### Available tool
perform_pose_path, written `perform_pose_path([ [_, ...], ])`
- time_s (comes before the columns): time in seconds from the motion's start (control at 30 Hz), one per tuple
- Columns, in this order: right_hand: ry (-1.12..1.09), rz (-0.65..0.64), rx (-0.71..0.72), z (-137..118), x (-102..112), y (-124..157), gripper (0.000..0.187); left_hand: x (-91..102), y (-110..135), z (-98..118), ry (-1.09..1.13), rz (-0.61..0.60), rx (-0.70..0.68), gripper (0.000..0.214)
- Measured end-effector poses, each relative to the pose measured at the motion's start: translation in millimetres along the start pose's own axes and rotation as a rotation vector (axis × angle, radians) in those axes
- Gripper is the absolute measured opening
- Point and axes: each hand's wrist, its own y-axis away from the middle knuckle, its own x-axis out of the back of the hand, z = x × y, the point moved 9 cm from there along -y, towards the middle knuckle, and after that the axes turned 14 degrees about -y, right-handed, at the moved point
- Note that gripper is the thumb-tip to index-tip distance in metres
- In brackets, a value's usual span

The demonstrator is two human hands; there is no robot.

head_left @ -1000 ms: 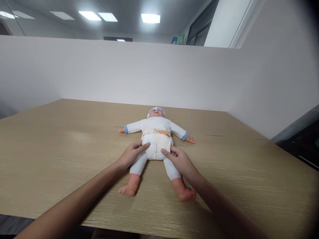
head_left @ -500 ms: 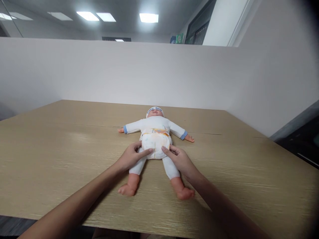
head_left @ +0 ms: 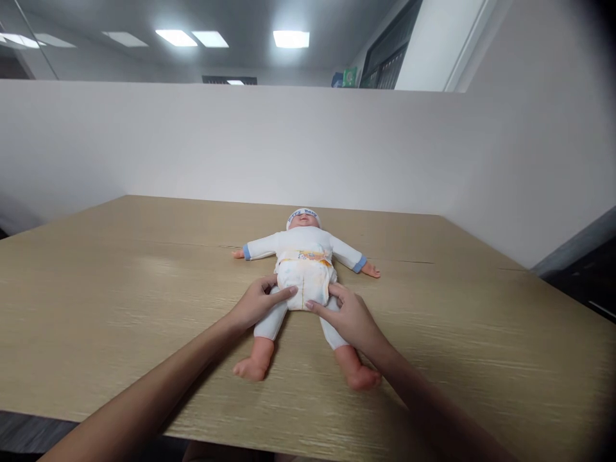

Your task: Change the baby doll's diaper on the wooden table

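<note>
A baby doll (head_left: 305, 240) in a white outfit with blue cuffs lies on its back, head away from me, arms spread and bare feet toward me. Around its hips sits a white diaper (head_left: 304, 277) with an orange printed waistband. My left hand (head_left: 262, 303) grips the diaper's left edge, thumb on the front and fingers tucked beside the doll's hip. On the other side my right hand (head_left: 347, 314) holds the lower right edge, its thumb pressed near the crotch. The fingers of both hands are partly hidden by the diaper and doll.
The doll rests on a wide wood-grain table (head_left: 144, 308). A pale partition wall (head_left: 269, 141) rises behind the table's far edge and another wall stands on the right. A dark object (head_left: 587, 282) is beyond the table's right side.
My right hand has slid down along the diaper's edge, its thumb now lower and nearer the crotch. My left hand keeps its place on the diaper. The whole view has shifted slightly.
</note>
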Motion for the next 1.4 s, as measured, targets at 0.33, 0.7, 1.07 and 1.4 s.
perform_pose_path([
  [0.33, -0.191, -0.036, -0.028, 21.7, -5.7, -8.1, 0.034, 0.5, -0.2, 3.8, -0.247, 0.053, -0.088, 0.062],
  [0.7, -0.066, -0.026, 0.025, 5.7, -4.7, -1.5, 0.034, 7.2, -6.9, -6.1, -0.246, 0.064, -0.087, 0.044],
  [1.07, -0.143, -0.010, 0.045, 16.2, -6.1, -5.3, 0.034, -0.3, -0.3, 6.2, -0.236, 0.035, -0.098, 0.066],
  [1.4, -0.075, -0.029, 0.045, 11.6, -5.0, -3.8, 0.032, 3.5, -3.9, 6.8, -0.358, 0.054, -0.160, 0.042],
])
